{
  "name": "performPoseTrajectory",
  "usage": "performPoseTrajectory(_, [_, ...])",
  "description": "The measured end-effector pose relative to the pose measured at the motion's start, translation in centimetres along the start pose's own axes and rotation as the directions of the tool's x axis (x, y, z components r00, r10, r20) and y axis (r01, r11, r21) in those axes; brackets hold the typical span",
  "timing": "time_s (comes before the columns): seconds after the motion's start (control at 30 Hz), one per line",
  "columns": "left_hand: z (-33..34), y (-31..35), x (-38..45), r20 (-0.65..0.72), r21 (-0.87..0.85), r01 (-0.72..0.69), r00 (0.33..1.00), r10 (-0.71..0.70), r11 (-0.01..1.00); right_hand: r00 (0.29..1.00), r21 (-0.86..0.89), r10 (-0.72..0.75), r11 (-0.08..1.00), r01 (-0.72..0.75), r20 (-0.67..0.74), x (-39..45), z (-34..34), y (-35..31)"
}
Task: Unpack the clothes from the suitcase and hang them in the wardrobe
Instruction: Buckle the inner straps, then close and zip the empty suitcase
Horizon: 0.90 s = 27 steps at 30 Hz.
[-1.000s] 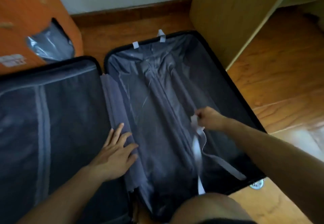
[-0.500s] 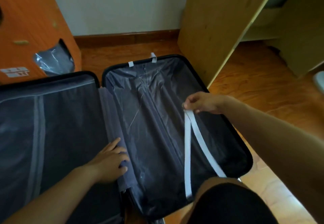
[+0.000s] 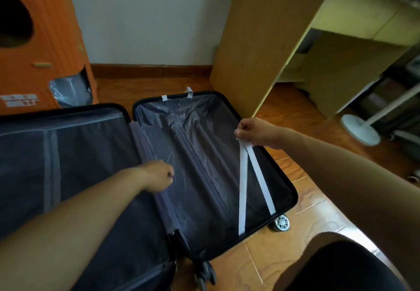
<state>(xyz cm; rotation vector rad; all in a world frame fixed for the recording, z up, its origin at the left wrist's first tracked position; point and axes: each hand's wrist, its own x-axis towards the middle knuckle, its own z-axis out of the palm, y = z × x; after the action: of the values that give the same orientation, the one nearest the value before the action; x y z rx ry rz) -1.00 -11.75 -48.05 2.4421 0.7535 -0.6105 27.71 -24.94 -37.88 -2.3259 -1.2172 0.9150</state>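
Observation:
A dark suitcase (image 3: 293, 199) lies open flat on the wooden floor. Its right half is lined with grey fabric (image 3: 200, 154) and shows no clothes. Its left half is closed off by a dark zipped divider (image 3: 68, 158). My right hand (image 3: 252, 132) pinches the joined ends of two white packing straps (image 3: 244, 186) and holds them over the suitcase's right rim. My left hand (image 3: 159, 175) rests at the centre hinge with its fingers curled into the lining; what they grip is hidden.
A light wooden wardrobe panel (image 3: 256, 40) stands just behind the suitcase on the right, with open shelves (image 3: 341, 47) beyond. An orange cabinet (image 3: 43, 40) stands at the back left. A white fan base (image 3: 361, 129) sits on the floor at the right. My knee (image 3: 341, 265) is at the bottom right.
My right hand has pulled the white straps up and to the right, out to the suitcase's rim. My left hand slid forward along the hinge and curled its fingers. The view tilted up.

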Motion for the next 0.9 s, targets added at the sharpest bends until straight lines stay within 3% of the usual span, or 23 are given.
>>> performPoseTrajectory(0.2, [-3.8, -2.0, -3.5, -0.124, -0.025, -0.077, 0.990, 0.074, 0.997, 0.997, -0.035, 0.076, 0.997, -0.076, 0.008, -1.9, -0.9, -2.2])
performPoseTrajectory(0.37, [-1.0, -7.0, -3.8, -0.291, -0.038, -0.165, 0.945, 0.147, 0.985, 0.985, -0.044, 0.136, 0.990, -0.132, 0.109, -0.7, -0.7, -3.9])
performPoseTrajectory(0.47, [1.9, -10.2, -3.6, -0.202, 0.084, -0.059, 0.976, 0.076, 0.995, 0.991, -0.049, 0.095, 0.995, -0.091, 0.091, 1.8, 0.4, -3.6])
performPoseTrajectory(0.53, [2.3, -10.9, -2.7, -0.238, 0.028, -0.029, 0.971, 0.035, 0.999, 0.994, -0.046, 0.050, 0.998, -0.046, 0.099, 3.8, 1.3, -2.7])
performPoseTrajectory(0.63, [1.1, -8.6, 0.6, -0.392, -0.330, -0.026, 0.913, -0.111, 0.944, 0.993, -0.037, -0.010, 0.999, 0.014, 0.114, 8.3, 2.3, -1.1])
performPoseTrajectory(0.67, [0.3, -6.8, 2.0, -0.392, -0.514, -0.028, 0.897, -0.206, 0.857, 0.991, -0.033, -0.028, 0.999, 0.033, 0.127, 10.0, 2.5, -0.6])
performPoseTrajectory(0.7, [-0.4, -4.8, 3.7, -0.326, -0.730, -0.036, 0.897, -0.300, 0.683, 0.987, -0.020, -0.047, 0.998, 0.051, 0.155, 11.7, 2.7, -0.1])
performPoseTrajectory(0.77, [-1.5, -0.1, 7.5, -0.083, -0.987, -0.032, 0.938, -0.336, 0.156, 0.970, 0.035, -0.075, 0.997, 0.068, 0.230, 15.0, 3.5, 0.7])
performPoseTrajectory(0.8, [-1.5, 2.1, 9.9, -0.016, -0.999, -0.025, 0.954, -0.300, -0.027, 0.960, 0.074, -0.088, 0.995, 0.070, 0.267, 16.5, 4.1, 0.9])
performPoseTrajectory(0.9, [-0.6, 6.8, 17.3, 0.004, -0.970, -0.064, 0.960, -0.278, -0.235, 0.931, 0.141, -0.094, 0.989, 0.046, 0.354, 20.7, 6.4, 2.0])
